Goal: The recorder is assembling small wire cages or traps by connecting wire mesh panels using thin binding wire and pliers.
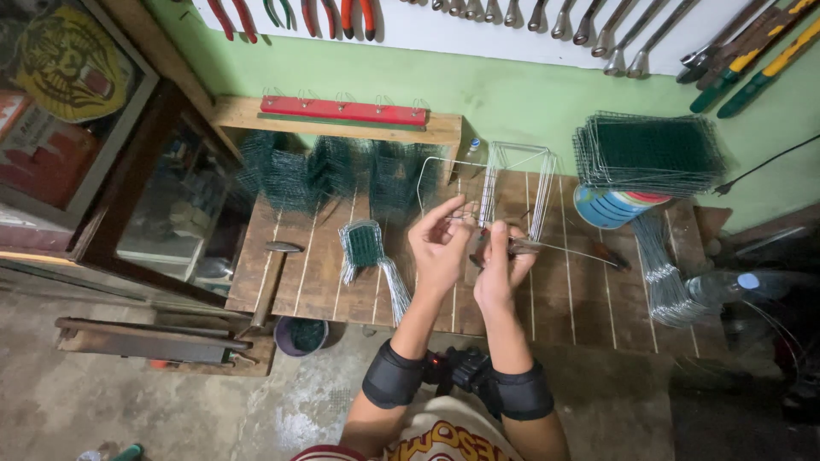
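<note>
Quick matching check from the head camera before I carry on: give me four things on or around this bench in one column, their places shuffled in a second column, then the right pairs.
Things:
1. hammer
2. stack of green mesh panels
3. red hook rail
4. pliers

Places:
A. in the right hand, mid-bench
B. on the wooden shelf against the green wall
C. on top of the round tin, far right of the bench
D. at the left edge of the bench, handle hanging over the near side

Pairs: 1-D, 2-C, 3-B, 4-A
</note>
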